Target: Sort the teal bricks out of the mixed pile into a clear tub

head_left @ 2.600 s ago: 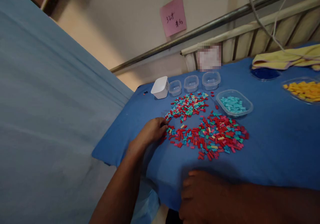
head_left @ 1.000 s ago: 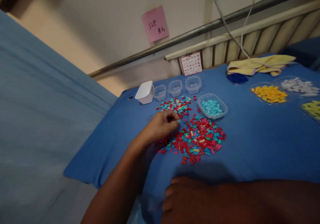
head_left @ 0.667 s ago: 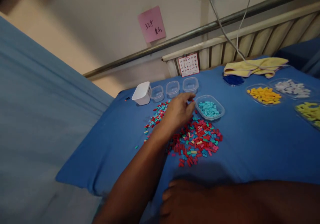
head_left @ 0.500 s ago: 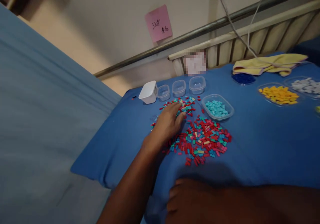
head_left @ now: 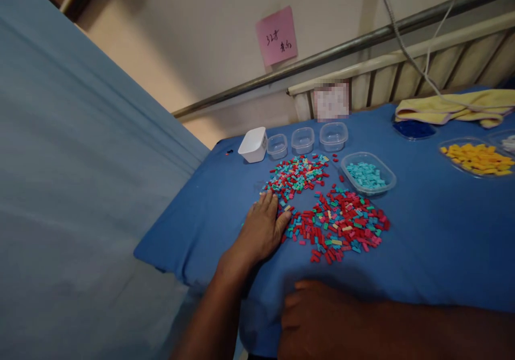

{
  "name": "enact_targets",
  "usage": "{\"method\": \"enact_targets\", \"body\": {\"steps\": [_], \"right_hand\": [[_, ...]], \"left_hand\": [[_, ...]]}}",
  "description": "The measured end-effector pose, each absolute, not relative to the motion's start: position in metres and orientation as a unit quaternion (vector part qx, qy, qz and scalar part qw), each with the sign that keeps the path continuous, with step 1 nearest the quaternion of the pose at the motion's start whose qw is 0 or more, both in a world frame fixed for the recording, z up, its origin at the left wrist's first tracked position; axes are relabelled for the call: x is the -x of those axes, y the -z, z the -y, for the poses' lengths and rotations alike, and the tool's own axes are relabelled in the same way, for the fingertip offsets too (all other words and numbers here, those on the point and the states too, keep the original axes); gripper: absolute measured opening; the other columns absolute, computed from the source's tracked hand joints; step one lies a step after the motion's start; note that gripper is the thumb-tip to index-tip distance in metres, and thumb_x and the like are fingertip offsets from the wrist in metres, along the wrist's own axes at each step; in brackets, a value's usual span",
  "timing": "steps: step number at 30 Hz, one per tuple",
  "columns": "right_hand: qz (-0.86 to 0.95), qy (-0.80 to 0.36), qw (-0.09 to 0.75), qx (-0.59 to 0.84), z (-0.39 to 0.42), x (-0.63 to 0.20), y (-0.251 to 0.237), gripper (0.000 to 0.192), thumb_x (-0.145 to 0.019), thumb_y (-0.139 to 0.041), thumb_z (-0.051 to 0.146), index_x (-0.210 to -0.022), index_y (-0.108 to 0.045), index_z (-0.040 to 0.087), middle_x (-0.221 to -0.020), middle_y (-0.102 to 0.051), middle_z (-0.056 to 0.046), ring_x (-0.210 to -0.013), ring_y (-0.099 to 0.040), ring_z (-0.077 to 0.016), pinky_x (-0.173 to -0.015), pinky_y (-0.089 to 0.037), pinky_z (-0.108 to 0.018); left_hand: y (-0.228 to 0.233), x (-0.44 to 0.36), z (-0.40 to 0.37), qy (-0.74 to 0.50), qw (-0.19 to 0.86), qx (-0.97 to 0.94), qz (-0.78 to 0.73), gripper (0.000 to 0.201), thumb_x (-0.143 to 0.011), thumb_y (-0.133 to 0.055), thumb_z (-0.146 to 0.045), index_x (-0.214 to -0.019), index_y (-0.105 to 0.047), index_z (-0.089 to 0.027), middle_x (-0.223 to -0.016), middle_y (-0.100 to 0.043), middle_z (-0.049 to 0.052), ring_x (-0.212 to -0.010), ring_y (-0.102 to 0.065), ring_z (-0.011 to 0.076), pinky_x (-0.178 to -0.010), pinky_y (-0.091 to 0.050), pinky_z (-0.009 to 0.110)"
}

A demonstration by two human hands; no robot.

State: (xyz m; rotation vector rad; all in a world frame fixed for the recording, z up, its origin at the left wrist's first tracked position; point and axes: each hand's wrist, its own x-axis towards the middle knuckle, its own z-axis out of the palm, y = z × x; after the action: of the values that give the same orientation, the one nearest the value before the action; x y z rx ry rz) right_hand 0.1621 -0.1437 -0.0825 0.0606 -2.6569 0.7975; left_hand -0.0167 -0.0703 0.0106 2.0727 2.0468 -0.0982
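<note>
My left hand (head_left: pixel 261 226) lies flat with its fingers stretched out, at the left edge of the small coloured pieces. Its fingertips touch the lower left of the far pile (head_left: pixel 298 175), mixed red, blue, green and cream pieces. Beside its thumb is a nearer, mostly red pile (head_left: pixel 346 218). At the near edge, my right hand (head_left: pixel 308 314) rests with its fingers curled in; its palm side is hidden. A clear plastic tub (head_left: pixel 388 185) of light blue pieces stands to the right of the far pile.
Behind the piles stand a white tub (head_left: pixel 253 145) and three clear tubs, one of them the rightmost tub (head_left: pixel 333 142). Yellow pieces (head_left: pixel 477 159) and dark blue pieces (head_left: pixel 414 129) sit at the right, near a yellow cloth (head_left: pixel 454 108). A blue curtain (head_left: pixel 80 188) hangs left.
My left hand has drawn back toward me from the far pile, uncovering it, and now lies at the pile's lower left. The view has shifted a little left. My right hand rests as before.
</note>
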Motion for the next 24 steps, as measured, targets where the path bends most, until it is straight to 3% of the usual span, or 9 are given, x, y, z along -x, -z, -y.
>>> {"method": "enact_targets", "body": {"steps": [4, 11, 21, 24], "right_hand": [[0.954, -0.242, 0.174, -0.034, 0.144, -0.165, 0.083, 0.037, -0.108, -0.066, 0.065, -0.100, -0.082, 0.032, -0.092, -0.084, 0.005, -0.087, -0.071, -0.0190, -0.081, -0.047, -0.036], [0.960, -0.218, 0.172, -0.037, 0.144, -0.165, 0.088, 0.045, -0.107, -0.065, 0.070, -0.094, -0.082, 0.030, -0.087, -0.083, 0.004, -0.081, -0.070, -0.0199, -0.074, -0.044, -0.038], [0.956, -0.203, 0.206, -0.039, 0.141, -0.174, 0.075, 0.043, -0.109, -0.066, 0.066, -0.091, -0.081, 0.030, -0.080, -0.081, 0.007, -0.076, -0.069, -0.0178, -0.068, -0.044, -0.038], [0.958, -0.200, 0.202, -0.044, 0.142, -0.173, 0.075, 0.043, -0.109, -0.066, 0.064, -0.090, -0.082, 0.029, -0.080, -0.082, 0.006, -0.076, -0.071, -0.0184, -0.070, -0.045, -0.037]], "left_hand": [[-0.013, 0.009, 0.055, 0.018, 0.093, -0.698, -0.709, 0.083, -0.118, -0.029, -0.063, -0.180, -0.029, -0.009, -0.188, -0.016, 0.023, -0.177, -0.014, 0.0369, -0.142, -0.016, 0.062], [-0.004, -0.024, 0.035, -0.001, 0.133, -0.724, -0.677, 0.100, -0.114, -0.029, -0.072, -0.179, -0.022, 0.003, -0.187, -0.009, 0.026, -0.177, -0.006, 0.0372, -0.144, -0.016, 0.052], [-0.003, -0.073, 0.055, -0.007, 0.157, -0.762, -0.628, 0.104, -0.110, -0.027, -0.082, -0.180, -0.027, -0.005, -0.188, -0.006, 0.021, -0.177, -0.001, 0.0373, -0.145, -0.014, 0.059], [-0.004, -0.081, 0.058, 0.003, 0.179, -0.760, -0.624, 0.106, -0.110, -0.025, -0.082, -0.180, -0.025, -0.002, -0.188, -0.002, 0.021, -0.176, 0.002, 0.0373, -0.146, -0.013, 0.056]]}}
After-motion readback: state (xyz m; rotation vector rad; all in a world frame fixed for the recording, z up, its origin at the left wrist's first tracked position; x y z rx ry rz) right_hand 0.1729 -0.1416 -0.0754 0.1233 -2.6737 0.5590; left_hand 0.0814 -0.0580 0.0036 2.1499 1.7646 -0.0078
